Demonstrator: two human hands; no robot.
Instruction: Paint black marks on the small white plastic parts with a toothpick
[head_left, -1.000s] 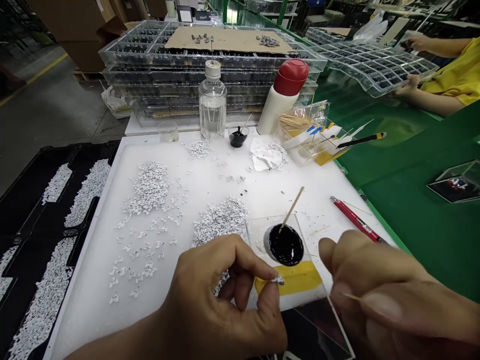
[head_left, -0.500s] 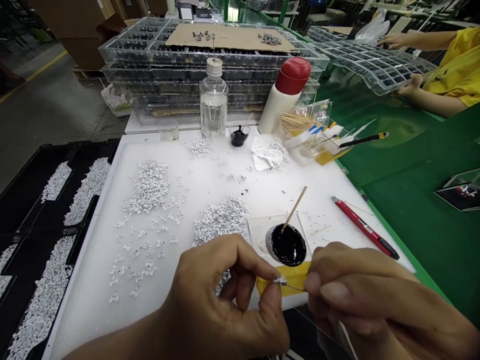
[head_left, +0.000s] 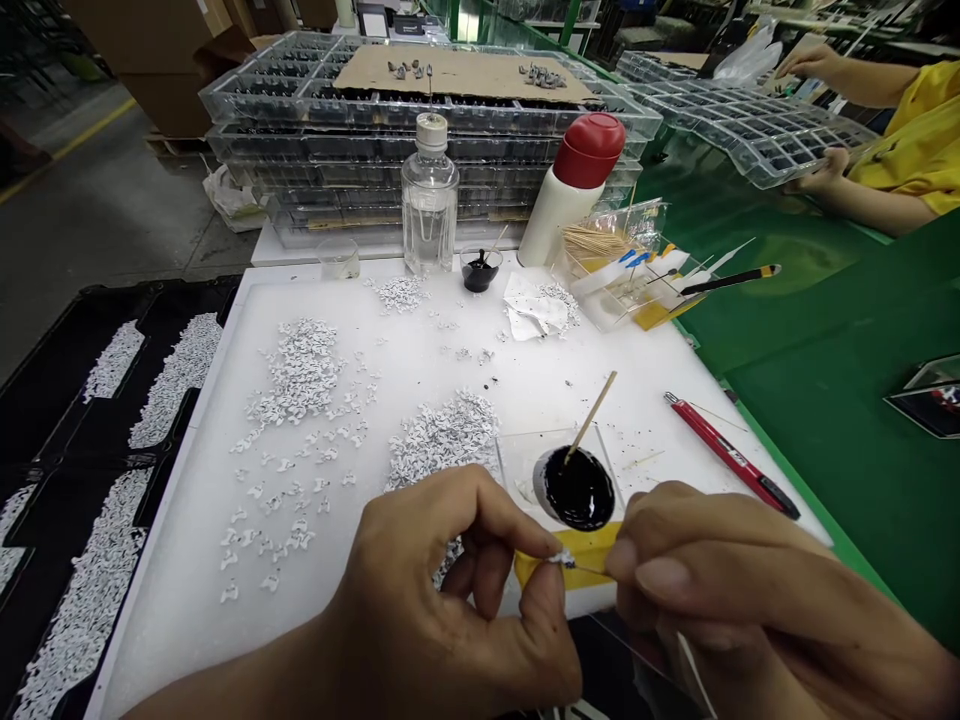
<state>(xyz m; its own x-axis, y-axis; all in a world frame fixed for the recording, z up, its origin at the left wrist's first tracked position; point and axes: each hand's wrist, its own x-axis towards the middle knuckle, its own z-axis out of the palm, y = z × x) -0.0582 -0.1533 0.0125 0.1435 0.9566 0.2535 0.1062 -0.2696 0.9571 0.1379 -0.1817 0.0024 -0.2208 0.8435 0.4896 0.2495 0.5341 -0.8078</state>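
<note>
Between the thumb and forefinger of my left hand (head_left: 465,590) is a tiny white part (head_left: 559,558) with dark marks. My right hand (head_left: 720,590) pinches a thin pointed stick (head_left: 592,571), its tip at the part's right side; whether it touches is too small to tell. Just beyond my fingers, a cup of black paint (head_left: 577,490) with a wooden stick (head_left: 592,415) in it stands on a clear plate (head_left: 517,450). Yellow tape (head_left: 592,545) lies in front of it. A pile of small white parts (head_left: 442,430) is partly hidden behind my left hand.
More white parts (head_left: 300,370) lie on the left of the white board. A red cutter (head_left: 731,455) lies right. Behind stand a water bottle (head_left: 430,200), a red-capped flask (head_left: 574,185), a toothpick box (head_left: 600,245) and stacked trays (head_left: 337,150). Another person's hand (head_left: 814,65) is far right.
My right hand has shifted very slightly left, with the stick still at the part. My left hand keeps its pinch. The other person's upper hand has moved up and right over the tray.
</note>
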